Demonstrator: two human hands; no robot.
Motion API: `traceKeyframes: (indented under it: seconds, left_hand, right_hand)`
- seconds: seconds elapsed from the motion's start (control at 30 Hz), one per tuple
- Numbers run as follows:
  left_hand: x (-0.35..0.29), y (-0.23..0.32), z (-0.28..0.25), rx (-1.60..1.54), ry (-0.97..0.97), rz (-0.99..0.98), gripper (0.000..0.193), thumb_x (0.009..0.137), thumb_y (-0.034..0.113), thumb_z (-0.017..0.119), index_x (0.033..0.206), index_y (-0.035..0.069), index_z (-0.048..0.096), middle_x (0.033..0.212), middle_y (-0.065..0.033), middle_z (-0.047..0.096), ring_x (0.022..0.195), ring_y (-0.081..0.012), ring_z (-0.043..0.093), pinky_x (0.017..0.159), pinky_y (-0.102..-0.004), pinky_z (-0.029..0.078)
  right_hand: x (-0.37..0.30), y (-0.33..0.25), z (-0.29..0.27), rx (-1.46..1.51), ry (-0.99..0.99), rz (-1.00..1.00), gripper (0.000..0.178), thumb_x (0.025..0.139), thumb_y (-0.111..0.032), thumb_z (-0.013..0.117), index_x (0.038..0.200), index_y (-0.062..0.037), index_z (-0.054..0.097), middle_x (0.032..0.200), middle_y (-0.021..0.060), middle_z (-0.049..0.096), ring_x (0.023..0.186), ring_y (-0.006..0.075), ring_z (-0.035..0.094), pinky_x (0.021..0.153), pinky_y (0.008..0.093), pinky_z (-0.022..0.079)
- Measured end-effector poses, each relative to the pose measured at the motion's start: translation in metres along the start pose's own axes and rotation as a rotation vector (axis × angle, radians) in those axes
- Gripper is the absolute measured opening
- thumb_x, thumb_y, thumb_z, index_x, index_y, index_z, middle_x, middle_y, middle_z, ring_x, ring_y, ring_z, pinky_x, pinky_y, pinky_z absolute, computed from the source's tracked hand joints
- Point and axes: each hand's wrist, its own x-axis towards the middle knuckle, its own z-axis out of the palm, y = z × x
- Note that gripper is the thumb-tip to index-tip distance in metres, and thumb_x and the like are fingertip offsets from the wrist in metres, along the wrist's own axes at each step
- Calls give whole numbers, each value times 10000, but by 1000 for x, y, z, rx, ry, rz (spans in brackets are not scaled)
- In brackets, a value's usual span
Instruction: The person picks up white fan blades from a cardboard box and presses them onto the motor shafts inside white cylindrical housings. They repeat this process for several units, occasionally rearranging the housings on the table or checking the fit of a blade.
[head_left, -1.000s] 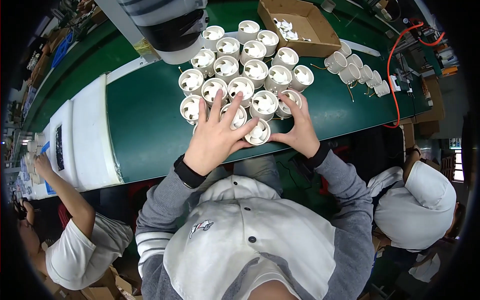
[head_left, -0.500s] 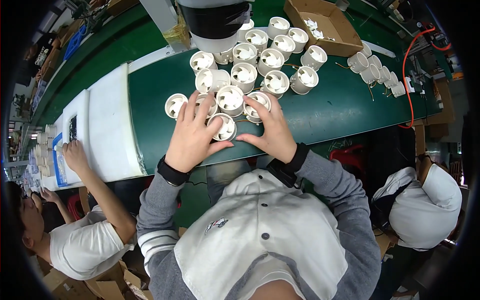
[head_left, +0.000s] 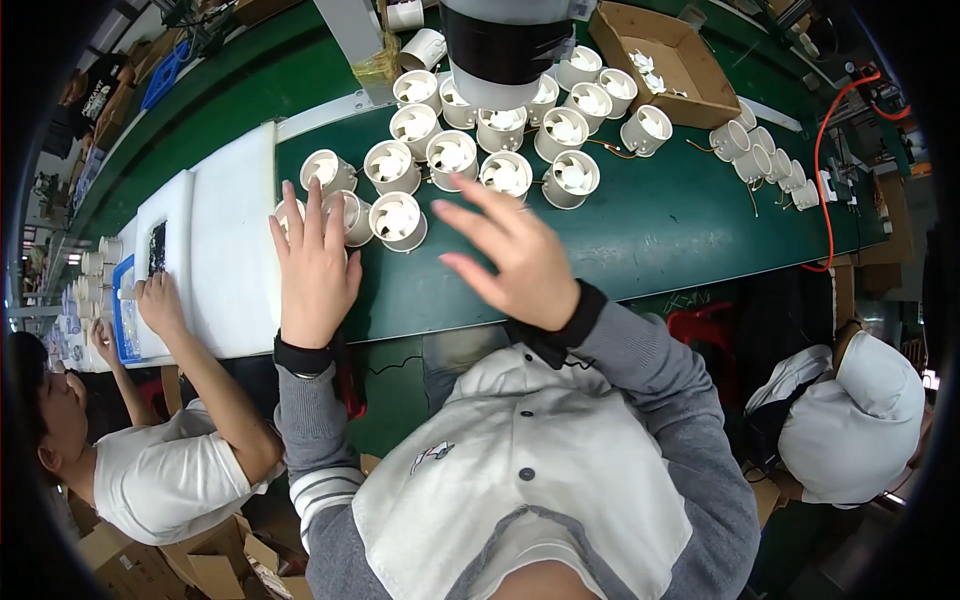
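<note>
Several white cylindrical fan housings, each with a white bladed impeller inside, stand in a cluster on the green tabletop (head_left: 640, 225). My left hand (head_left: 318, 275) lies at the cluster's left end with fingers stretched out, over a fan housing (head_left: 354, 220) and another that its fingers partly cover. Just right of it stands a front fan housing (head_left: 398, 221). My right hand (head_left: 520, 255) hovers over the table with fingers apart and nothing in them, its fingertips near a fan housing (head_left: 506, 175). Its fingers are slightly blurred.
A dark-banded cylinder (head_left: 510, 45) hangs over the cluster's back. Behind stands a cardboard box (head_left: 690, 65) with loose impellers. More housings (head_left: 755, 165) with wires line up at right, by an orange hose (head_left: 822, 180). White foam (head_left: 235, 240) lies at left, near a co-worker's hand (head_left: 160, 303).
My left hand has moved left, and several front housings now stand further left. My right hand has come away from the housing it was touching.
</note>
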Motion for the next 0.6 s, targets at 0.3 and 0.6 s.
traceKeyframes:
  seconds: [0.3,0.6]
  left_hand:
    - [45,105,-4,-369,111,194,583,725,285,713,1229,66,516,1383,-183,362,1339,-415,232,1019,-628,234]
    - [105,138,19,-459,67,154,724,659,567,697,1229,152,533,1403,-220,323,1298,-465,249,1009,-637,223]
  right_hand:
    - [-20,160,-154,-348,-17,256,750,592,-229,835,1251,-77,512,1279,115,471,1159,257,483,942,356,410]
    - [-2,167,-114,103,-316,352,919,554,-270,854,1338,-93,408,1321,102,453,1197,269,447,1007,368,358]
